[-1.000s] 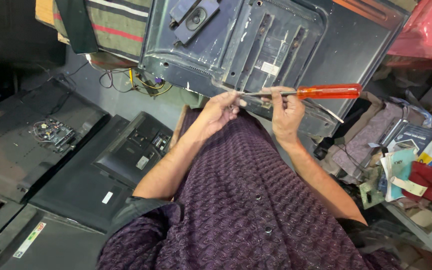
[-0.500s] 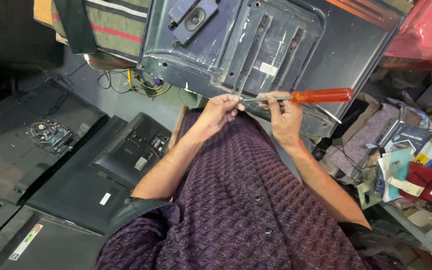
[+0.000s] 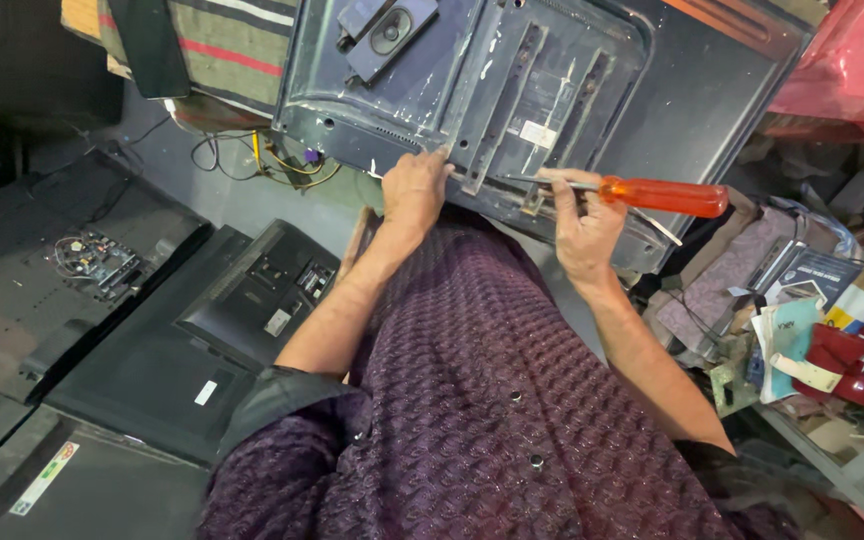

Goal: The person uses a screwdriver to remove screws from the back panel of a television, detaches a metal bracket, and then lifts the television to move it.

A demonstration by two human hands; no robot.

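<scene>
Head view: the right hand (image 3: 584,232) closes its fingers on the orange-handled screwdriver (image 3: 642,193), shaft lying sideways toward the left hand (image 3: 414,190), whose curled, empty fingers rest on the panel (image 3: 512,90).

One camera sits on the person's head and looks steeply down along the purple-shirted chest (image 3: 512,400), which fills the lower middle of the frame. It is close to the hands, at mid frame. The television back panel (image 3: 552,90) spans the top; other sets lie at the left.
</scene>
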